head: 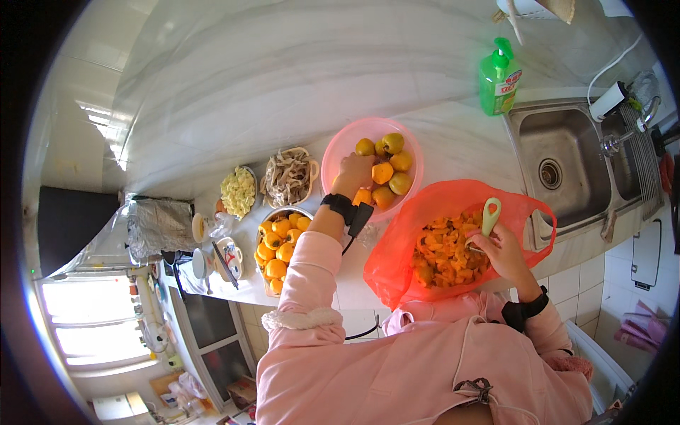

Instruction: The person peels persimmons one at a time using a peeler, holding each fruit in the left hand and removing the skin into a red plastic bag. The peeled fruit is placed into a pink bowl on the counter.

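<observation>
My left hand (356,169) reaches into a pink plastic basin (338,142), among several yellow-orange persimmons (400,183). Its fingertips are partly hidden, so a grip on a fruit cannot be made out. One persimmon (382,172) beside the fingers shows a cut or peeled orange face. In my right hand (499,249) is a peeler (491,212) with a light green looped handle. That hand hovers over a red plastic bag (390,265), spread open and full of orange peelings (449,249). Left of my left forearm, peeled persimmons (275,247) fill a metal tray.
A steel sink (566,154) lies at the right, with a green pump bottle (498,85) by its back corner. Toward the left stand a basket of greyish torn mushrooms (287,178), a dish of pale chopped vegetable (238,191), and dark chopsticks (225,264) across a small dish.
</observation>
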Demonstrator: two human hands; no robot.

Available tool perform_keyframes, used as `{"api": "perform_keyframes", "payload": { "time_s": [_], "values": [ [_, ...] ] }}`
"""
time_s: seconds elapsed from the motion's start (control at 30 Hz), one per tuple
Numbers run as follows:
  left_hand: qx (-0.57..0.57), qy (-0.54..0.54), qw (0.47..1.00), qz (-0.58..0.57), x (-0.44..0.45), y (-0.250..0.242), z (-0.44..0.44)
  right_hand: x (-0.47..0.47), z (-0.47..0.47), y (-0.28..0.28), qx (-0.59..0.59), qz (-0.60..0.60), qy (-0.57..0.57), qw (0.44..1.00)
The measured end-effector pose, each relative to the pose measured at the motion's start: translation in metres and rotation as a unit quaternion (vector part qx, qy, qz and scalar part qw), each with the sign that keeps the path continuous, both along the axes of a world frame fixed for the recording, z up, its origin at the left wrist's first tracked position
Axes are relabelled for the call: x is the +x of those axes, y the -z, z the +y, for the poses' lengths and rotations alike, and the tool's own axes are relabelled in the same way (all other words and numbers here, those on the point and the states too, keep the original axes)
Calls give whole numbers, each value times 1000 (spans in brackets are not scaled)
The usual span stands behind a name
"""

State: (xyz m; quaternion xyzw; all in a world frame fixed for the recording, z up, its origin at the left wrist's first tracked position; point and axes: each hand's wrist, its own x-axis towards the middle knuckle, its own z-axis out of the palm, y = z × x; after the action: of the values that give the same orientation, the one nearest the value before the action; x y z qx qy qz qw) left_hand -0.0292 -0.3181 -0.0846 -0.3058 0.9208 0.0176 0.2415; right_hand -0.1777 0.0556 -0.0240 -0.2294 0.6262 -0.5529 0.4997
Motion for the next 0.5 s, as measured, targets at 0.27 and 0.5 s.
{"api": "perform_keyframes", "payload": {
  "time_s": [0.27,0.5],
  "values": [
    [-65,28,991,111,17,-33,14,-1,4,3,-21,22,6,1000],
    [474,-242,666,523,68,-126,119,5,-3,-4,-82,22,34,996]
  ]
}}
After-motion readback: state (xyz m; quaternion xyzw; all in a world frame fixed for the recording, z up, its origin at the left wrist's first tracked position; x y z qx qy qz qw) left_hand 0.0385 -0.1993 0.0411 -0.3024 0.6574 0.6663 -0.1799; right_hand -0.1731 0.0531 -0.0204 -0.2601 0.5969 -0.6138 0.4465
